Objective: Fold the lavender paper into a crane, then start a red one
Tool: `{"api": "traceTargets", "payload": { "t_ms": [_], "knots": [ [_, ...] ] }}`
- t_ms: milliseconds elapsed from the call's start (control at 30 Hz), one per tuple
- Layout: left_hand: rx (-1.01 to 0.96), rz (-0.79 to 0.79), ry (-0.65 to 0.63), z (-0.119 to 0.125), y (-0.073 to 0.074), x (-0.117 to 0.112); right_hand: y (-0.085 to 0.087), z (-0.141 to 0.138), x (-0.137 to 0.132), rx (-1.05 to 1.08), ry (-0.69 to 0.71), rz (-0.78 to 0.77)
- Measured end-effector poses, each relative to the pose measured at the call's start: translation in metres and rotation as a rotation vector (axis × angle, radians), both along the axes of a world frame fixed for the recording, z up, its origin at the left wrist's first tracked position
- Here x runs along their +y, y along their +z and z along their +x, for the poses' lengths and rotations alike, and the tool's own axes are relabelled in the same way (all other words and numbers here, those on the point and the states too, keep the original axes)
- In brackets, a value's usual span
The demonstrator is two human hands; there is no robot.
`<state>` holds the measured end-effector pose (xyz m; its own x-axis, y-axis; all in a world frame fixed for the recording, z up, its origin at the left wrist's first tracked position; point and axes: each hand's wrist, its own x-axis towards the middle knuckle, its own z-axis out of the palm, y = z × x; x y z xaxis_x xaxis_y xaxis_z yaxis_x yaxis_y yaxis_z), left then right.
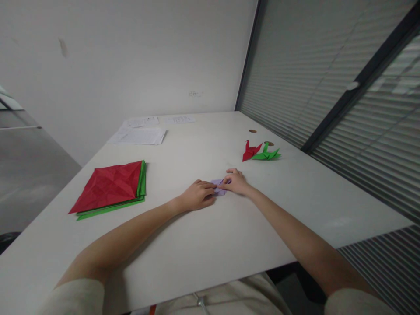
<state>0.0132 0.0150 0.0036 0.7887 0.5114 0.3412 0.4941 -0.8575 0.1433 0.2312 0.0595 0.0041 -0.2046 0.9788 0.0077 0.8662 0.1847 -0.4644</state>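
Observation:
A small piece of folded purple origami paper [218, 181] lies on the white table between my two hands. My left hand [197, 195] is closed at its left edge, the fingertips pressing it against the tabletop. From the right, my right hand [235, 182] pinches a flap of the paper between thumb and index finger, its other fingers curved above. Both hands cover part of the paper, so its full folded shape is hidden.
A red paper crane [251, 151] and a green paper crane [267, 154] stand at the back right. On the left lies a stack of creased paper sheets [114, 183], red over green. Printed papers [142, 135] rest near the wall. Round holes pierce the tabletop by the blinds.

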Motion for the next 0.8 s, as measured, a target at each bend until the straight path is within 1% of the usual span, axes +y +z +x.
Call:
{"api": "traceTargets", "payload": {
  "t_ms": [167,367,567,667,800],
  "knots": [
    [-0.053,-0.083,0.06,0.0,0.0003,-0.0003,-0.0004,0.0001,0.0003,-0.006,0.014,0.012],
    [-0.014,-0.039,0.004,-0.001,0.0029,-0.0004,-0.0011,0.0009,0.0012,-0.027,0.021,0.028],
    [0.011,-0.029,-0.042,-0.0009,0.004,0.0007,-0.0015,0.002,0.0021,-0.035,0.026,0.027],
    [0.002,-0.027,-0.03,-0.0007,0.0022,0.0011,-0.001,0.0017,0.0022,-0.04,0.026,0.023],
    [-0.012,-0.064,0.014,-0.0008,0.0018,0.001,-0.0025,0.0017,0.0029,-0.045,0.035,0.034]
  ]
}}
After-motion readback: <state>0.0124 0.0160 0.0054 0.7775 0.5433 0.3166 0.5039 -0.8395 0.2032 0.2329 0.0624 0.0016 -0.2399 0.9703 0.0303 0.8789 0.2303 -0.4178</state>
